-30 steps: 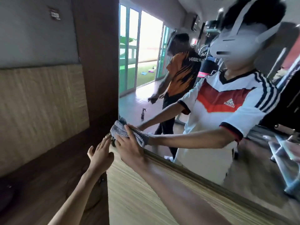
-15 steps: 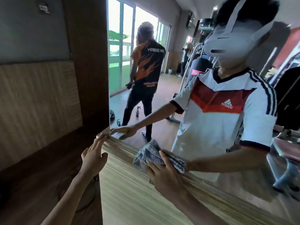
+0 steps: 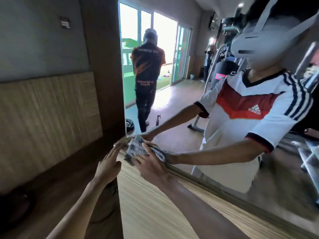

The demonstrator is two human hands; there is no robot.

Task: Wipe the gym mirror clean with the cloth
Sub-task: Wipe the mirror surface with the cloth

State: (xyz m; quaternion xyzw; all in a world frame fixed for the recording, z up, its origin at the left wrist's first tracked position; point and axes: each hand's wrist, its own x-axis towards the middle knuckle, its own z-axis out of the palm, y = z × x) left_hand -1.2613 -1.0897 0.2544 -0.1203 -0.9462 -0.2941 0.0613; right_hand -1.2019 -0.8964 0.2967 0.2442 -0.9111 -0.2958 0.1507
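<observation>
Pressed under the spread, flat fingers of the right hand (image 3: 150, 165), the grey cloth (image 3: 136, 149) is back at the lower left corner of the mirror (image 3: 181, 94), after sitting farther right along the bottom edge half a second ago. The left hand (image 3: 107, 166), fingers straight and holding nothing, braces at the corner of the wooden ledge (image 3: 155, 213) just beside it. The bottom strip appears to be getting back-and-forth passes, and the glass above likely still needs wiping.

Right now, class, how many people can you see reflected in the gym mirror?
2 for certain: the person in the white jersey at right, and a person in an orange-and-black shirt, back turned, at left. A blurred shape far back may be a third.
</observation>
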